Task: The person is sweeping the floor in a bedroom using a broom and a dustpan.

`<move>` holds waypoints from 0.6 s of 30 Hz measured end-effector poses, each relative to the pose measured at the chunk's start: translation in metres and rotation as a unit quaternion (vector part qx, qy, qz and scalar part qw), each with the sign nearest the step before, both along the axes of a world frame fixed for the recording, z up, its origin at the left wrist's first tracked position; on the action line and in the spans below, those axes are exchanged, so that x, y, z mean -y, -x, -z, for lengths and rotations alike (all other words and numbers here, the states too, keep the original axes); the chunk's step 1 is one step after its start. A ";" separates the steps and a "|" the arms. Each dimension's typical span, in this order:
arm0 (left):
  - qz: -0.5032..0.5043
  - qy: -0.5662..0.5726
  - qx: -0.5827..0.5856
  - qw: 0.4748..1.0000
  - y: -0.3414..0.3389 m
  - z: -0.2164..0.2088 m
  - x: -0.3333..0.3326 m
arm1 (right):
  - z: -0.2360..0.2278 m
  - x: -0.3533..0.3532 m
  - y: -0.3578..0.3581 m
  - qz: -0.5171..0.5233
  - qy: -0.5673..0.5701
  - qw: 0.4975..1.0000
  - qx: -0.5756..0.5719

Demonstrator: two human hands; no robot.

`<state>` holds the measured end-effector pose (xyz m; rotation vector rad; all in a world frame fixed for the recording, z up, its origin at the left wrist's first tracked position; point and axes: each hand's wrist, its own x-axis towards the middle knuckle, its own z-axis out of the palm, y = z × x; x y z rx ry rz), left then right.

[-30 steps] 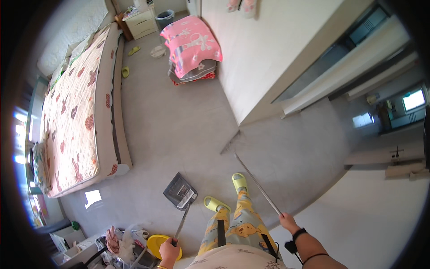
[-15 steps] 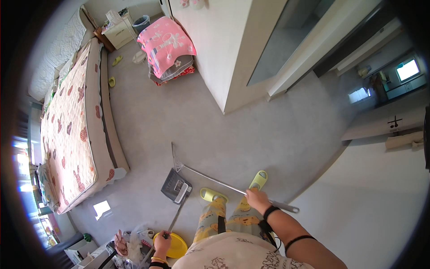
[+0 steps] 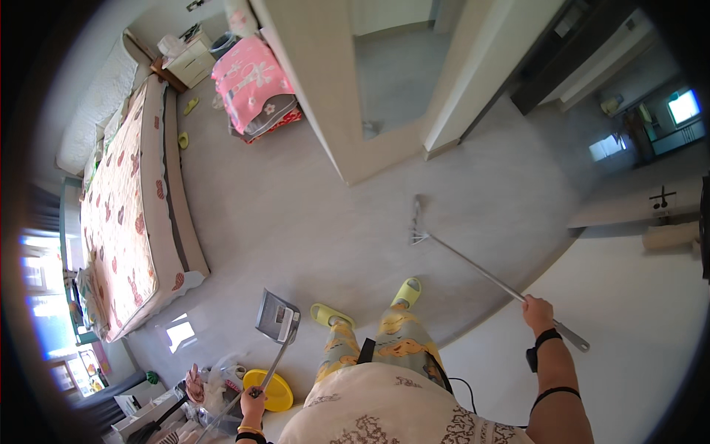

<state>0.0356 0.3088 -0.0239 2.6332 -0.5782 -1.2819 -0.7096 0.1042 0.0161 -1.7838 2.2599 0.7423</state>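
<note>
My right hand (image 3: 538, 314) is wrapped round the handle of a broom (image 3: 473, 264), out to the right of my body. The broom's pale head (image 3: 417, 222) is on the grey floor ahead of my feet, below the corner of the mirrored wardrobe. In my left hand (image 3: 252, 402) is the long handle of a grey dustpan (image 3: 278, 317). The pan part hangs to the left of my yellow-green slippers (image 3: 332, 316), apart from the broom. Whether the pan touches the floor I cannot tell.
On the left stands a bed (image 3: 122, 200) with a patterned cover. A stack draped with a pink blanket (image 3: 251, 78) sits by the wardrobe (image 3: 314, 81). Beside my left hand are a yellow basin (image 3: 275, 388) and several bagged items (image 3: 214, 381). A doorway lies at the far right.
The broom has swung from beside the dustpan to the right and forward, with my right hand moving right. The dustpan has shifted slightly left and tilted. My view has shifted a little.
</note>
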 end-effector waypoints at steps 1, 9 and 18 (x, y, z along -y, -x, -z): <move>-0.021 0.027 -0.009 0.999 0.010 -0.006 0.000 | -0.018 0.006 0.005 -0.019 -0.019 1.000 0.012; -0.091 0.038 -0.010 0.995 0.079 -0.029 0.019 | 0.018 0.034 -0.024 -0.089 0.001 0.971 0.223; -0.104 0.058 -0.043 0.992 0.102 -0.067 0.016 | 0.142 0.091 -0.255 -0.166 -0.094 0.947 0.258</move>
